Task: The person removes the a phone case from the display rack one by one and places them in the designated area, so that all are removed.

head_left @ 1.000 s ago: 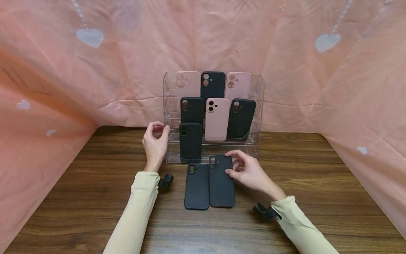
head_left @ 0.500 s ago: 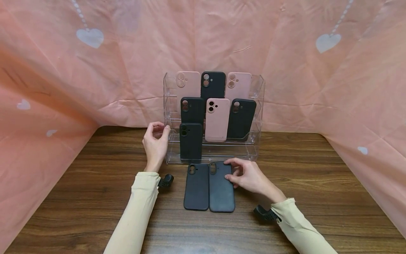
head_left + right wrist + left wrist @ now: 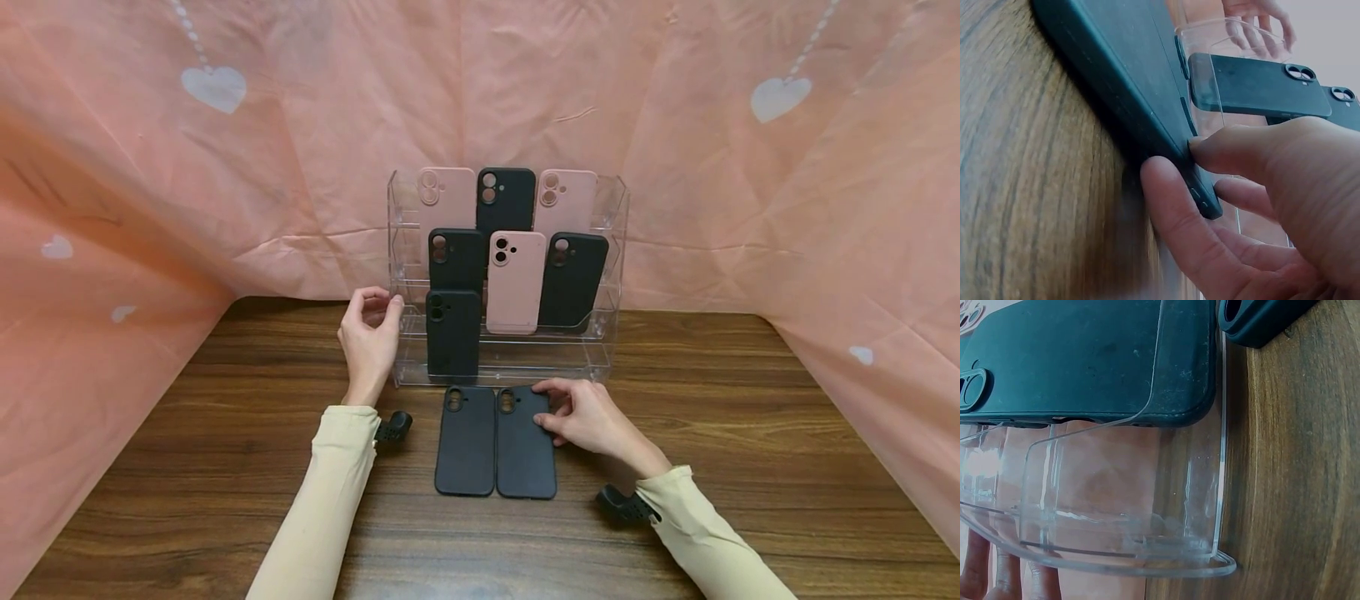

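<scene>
A black phone case (image 3: pixel 527 454) lies on the table in front of a clear plastic display rack (image 3: pixel 546 338). My right hand (image 3: pixel 592 417) pinches that case by its upper right corner, thumb on top and fingers along the side edge. Beside it on the left lies a second black phone case (image 3: pixel 465 450), its long edge close along the first. At the rack's left side, my left hand (image 3: pixel 369 342) grips the side wall between thumb and fingers. Its fingers (image 3: pixel 1007 575) show past the clear plastic in the left wrist view.
On the rack's lowest tier stands one black case (image 3: pixel 453 342) at the left. Higher tiers hold several pink and black cases, such as a pink case (image 3: pixel 516 287) in the middle. A pink curtain (image 3: pixel 675 167) with white hearts hangs behind the wooden table (image 3: pixel 735 417).
The right hand has come down toward the table's front with its case, whose top now lines up with the case on its left. The left hand has stayed at the rack's side.
</scene>
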Demonstrator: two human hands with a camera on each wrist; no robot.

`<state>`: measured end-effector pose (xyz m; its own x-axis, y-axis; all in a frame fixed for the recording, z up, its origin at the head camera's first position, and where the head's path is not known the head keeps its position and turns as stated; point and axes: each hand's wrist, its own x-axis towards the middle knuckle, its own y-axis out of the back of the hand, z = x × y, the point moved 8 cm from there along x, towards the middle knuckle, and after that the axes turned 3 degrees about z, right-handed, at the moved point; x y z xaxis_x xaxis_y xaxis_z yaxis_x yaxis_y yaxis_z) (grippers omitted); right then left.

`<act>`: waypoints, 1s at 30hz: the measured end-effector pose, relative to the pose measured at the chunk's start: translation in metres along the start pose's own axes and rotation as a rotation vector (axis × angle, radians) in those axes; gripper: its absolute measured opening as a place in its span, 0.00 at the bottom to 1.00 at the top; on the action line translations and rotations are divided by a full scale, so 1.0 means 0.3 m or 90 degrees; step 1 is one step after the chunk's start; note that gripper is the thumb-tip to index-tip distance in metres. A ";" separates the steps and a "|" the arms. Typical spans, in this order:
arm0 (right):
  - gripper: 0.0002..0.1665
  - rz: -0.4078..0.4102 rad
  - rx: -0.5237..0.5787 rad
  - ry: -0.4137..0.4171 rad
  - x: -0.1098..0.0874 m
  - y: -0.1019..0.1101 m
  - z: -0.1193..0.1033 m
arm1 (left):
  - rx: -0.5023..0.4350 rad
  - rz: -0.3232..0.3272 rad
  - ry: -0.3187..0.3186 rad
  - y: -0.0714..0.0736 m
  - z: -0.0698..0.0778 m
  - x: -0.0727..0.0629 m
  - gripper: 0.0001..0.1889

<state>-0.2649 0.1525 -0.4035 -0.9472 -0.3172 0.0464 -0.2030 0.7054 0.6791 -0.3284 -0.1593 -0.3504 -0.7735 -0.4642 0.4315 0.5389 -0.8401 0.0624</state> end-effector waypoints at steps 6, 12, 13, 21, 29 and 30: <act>0.23 0.008 -0.003 0.015 0.013 -0.013 -0.018 | -0.001 0.000 0.002 -0.001 -0.001 0.001 0.10; 0.23 0.018 -0.040 0.012 0.022 -0.030 -0.027 | -0.004 -0.001 0.003 -0.002 -0.002 -0.001 0.10; 0.22 0.021 -0.048 0.011 0.023 -0.031 -0.028 | -0.005 -0.001 0.002 -0.002 -0.002 -0.001 0.10; 0.21 0.040 -0.086 0.010 0.022 -0.035 -0.031 | -0.004 -0.001 0.000 -0.002 -0.004 0.000 0.10; 0.17 0.060 -0.123 0.042 0.013 -0.018 -0.050 | -0.001 -0.002 -0.002 -0.001 -0.003 0.000 0.10; 0.16 0.067 -0.129 0.052 0.012 -0.013 -0.055 | -0.001 -0.001 -0.002 -0.001 -0.002 -0.001 0.10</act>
<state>-0.2636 0.1381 -0.3938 -0.9356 -0.3050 0.1778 -0.0429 0.5981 0.8002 -0.3286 -0.1591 -0.3511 -0.7733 -0.4614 0.4348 0.5370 -0.8413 0.0622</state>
